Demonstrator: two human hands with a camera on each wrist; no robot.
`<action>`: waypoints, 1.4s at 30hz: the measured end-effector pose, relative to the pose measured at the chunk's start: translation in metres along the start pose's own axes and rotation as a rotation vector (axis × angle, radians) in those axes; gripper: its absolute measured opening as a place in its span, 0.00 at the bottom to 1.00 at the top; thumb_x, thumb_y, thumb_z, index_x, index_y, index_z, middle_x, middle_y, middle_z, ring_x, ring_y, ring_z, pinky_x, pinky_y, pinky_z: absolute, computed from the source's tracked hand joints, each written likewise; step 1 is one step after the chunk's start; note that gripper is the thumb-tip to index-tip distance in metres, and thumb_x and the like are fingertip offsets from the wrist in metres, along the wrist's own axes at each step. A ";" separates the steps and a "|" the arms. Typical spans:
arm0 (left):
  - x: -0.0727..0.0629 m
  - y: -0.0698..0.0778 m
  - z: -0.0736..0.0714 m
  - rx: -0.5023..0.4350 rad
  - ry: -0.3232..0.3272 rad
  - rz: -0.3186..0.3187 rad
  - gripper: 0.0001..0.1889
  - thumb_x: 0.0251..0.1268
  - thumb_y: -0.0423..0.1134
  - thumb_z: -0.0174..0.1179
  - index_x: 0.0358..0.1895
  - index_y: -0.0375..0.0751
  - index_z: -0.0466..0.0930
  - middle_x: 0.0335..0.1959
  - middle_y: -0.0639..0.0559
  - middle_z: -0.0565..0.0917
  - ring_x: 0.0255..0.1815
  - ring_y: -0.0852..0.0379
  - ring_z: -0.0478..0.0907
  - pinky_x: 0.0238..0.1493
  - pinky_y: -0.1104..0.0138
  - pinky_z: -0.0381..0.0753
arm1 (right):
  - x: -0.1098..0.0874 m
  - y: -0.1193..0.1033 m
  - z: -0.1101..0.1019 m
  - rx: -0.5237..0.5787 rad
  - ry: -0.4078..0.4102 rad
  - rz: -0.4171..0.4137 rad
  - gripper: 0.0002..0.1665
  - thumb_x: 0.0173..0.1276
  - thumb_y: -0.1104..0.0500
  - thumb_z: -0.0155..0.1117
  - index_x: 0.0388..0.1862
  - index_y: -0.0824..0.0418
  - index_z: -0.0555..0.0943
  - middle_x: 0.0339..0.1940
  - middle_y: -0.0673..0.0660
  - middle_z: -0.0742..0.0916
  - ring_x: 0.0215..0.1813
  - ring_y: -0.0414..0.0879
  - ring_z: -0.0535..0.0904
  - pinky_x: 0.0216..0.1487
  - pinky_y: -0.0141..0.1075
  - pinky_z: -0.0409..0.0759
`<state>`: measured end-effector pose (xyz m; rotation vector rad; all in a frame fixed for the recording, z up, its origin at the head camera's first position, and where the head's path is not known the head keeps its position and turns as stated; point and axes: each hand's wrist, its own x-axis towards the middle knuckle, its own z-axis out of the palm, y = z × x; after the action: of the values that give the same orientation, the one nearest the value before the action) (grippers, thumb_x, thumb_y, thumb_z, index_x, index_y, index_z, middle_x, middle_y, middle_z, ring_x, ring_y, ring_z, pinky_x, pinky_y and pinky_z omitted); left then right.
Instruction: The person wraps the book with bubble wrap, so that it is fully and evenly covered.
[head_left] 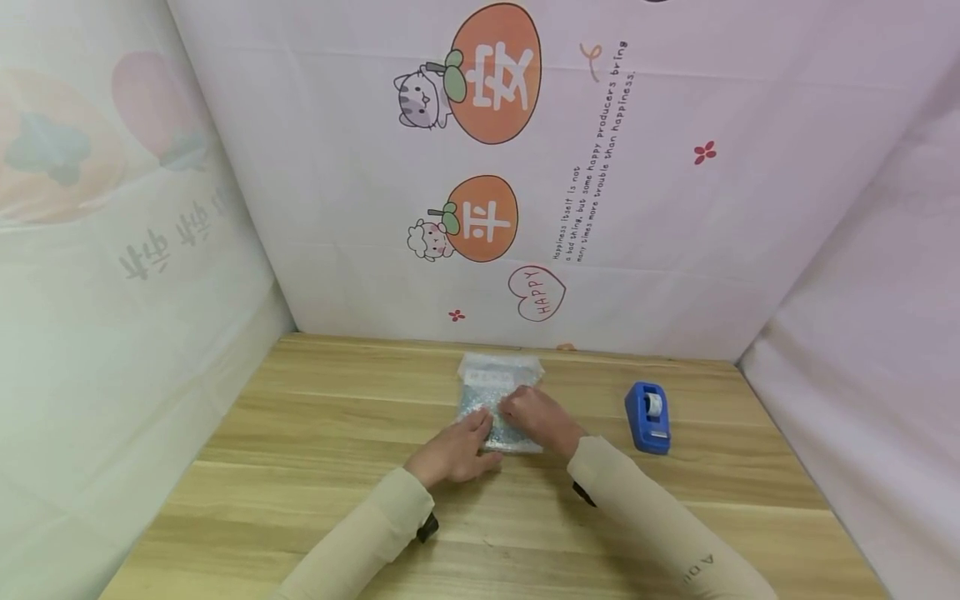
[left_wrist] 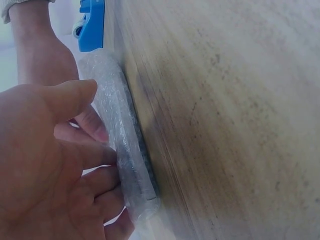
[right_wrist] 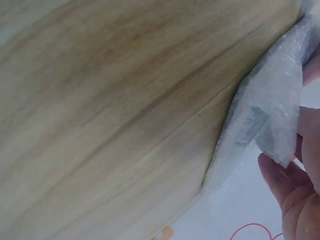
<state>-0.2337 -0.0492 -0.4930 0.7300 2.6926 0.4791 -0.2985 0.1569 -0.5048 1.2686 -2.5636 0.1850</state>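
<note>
A flat package in clear bubble wrap (head_left: 480, 400) lies near the far edge of the table, something blue-grey showing through it. My left hand (head_left: 456, 448) rests on its near left side, fingers loosely extended against the wrap in the left wrist view. On the package's right side, my right hand (head_left: 542, 417) has its fingers curled and pinches a raised piece of the wrap. That lifted corner of bubble wrap (right_wrist: 277, 145) stands between the right fingers in the right wrist view. The contents are blurred by the plastic.
To the right of the package stands a blue tape dispenser (head_left: 648, 421) with a roll of tape in it. The wooden table (head_left: 315, 450) meets a printed cloth backdrop (head_left: 360, 275) behind, with cloth walls at both sides.
</note>
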 end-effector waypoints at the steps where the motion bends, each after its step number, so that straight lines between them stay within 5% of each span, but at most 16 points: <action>1: 0.000 0.000 0.000 -0.014 0.000 0.002 0.42 0.83 0.61 0.49 0.84 0.34 0.54 0.88 0.40 0.51 0.89 0.43 0.51 0.88 0.50 0.57 | -0.001 -0.001 -0.001 0.008 -0.016 0.004 0.13 0.71 0.71 0.68 0.27 0.58 0.85 0.24 0.51 0.88 0.27 0.39 0.80 0.31 0.31 0.81; 8: 0.006 -0.010 -0.005 -0.162 -0.025 0.019 0.42 0.83 0.62 0.47 0.84 0.34 0.54 0.88 0.39 0.51 0.89 0.43 0.51 0.88 0.49 0.55 | -0.008 -0.012 -0.012 0.041 -0.177 0.082 0.06 0.77 0.59 0.67 0.38 0.59 0.84 0.34 0.53 0.88 0.34 0.40 0.83 0.36 0.33 0.84; 11: 0.008 -0.018 -0.011 -0.209 -0.054 0.040 0.41 0.84 0.60 0.45 0.85 0.34 0.53 0.87 0.39 0.54 0.88 0.42 0.54 0.88 0.49 0.56 | -0.011 -0.020 -0.016 0.045 -0.284 0.153 0.23 0.78 0.46 0.66 0.55 0.64 0.84 0.53 0.60 0.90 0.54 0.49 0.88 0.57 0.42 0.88; 15: 0.008 -0.030 -0.023 -0.263 -0.094 0.062 0.37 0.86 0.58 0.44 0.85 0.38 0.56 0.86 0.43 0.60 0.87 0.42 0.58 0.87 0.48 0.59 | -0.013 -0.026 -0.017 0.026 -0.403 0.225 0.47 0.76 0.34 0.63 0.77 0.67 0.72 0.79 0.66 0.76 0.81 0.58 0.72 0.80 0.49 0.73; 22: 0.009 -0.045 -0.052 -0.295 -0.094 0.135 0.31 0.86 0.54 0.47 0.81 0.41 0.67 0.81 0.40 0.69 0.81 0.38 0.69 0.81 0.43 0.68 | -0.016 -0.028 -0.014 -0.021 -0.423 0.236 0.50 0.75 0.33 0.64 0.80 0.67 0.68 0.82 0.66 0.72 0.84 0.58 0.67 0.83 0.48 0.70; 29: 0.017 -0.051 -0.063 -0.134 -0.040 0.202 0.36 0.84 0.50 0.52 0.84 0.34 0.55 0.86 0.37 0.57 0.87 0.39 0.56 0.87 0.46 0.57 | -0.020 -0.021 -0.015 -0.034 -0.390 0.168 0.48 0.76 0.35 0.65 0.79 0.68 0.69 0.80 0.68 0.74 0.82 0.60 0.70 0.81 0.49 0.72; 34: 0.021 -0.052 -0.053 0.030 -0.017 0.236 0.42 0.82 0.52 0.55 0.86 0.34 0.47 0.89 0.39 0.49 0.90 0.42 0.47 0.89 0.49 0.50 | -0.024 -0.017 -0.016 -0.012 -0.374 0.144 0.46 0.76 0.38 0.66 0.79 0.68 0.70 0.80 0.68 0.73 0.82 0.61 0.70 0.80 0.51 0.73; 42: 0.034 -0.056 -0.032 0.179 0.015 0.280 0.46 0.79 0.59 0.55 0.86 0.33 0.48 0.89 0.38 0.49 0.90 0.41 0.47 0.89 0.48 0.53 | -0.028 -0.014 -0.021 0.030 -0.414 0.168 0.44 0.76 0.44 0.68 0.80 0.67 0.68 0.83 0.65 0.70 0.84 0.58 0.66 0.83 0.50 0.70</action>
<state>-0.2975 -0.0840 -0.4933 1.1675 2.6823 0.3098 -0.2670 0.1750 -0.4931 1.2047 -3.0309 -0.0094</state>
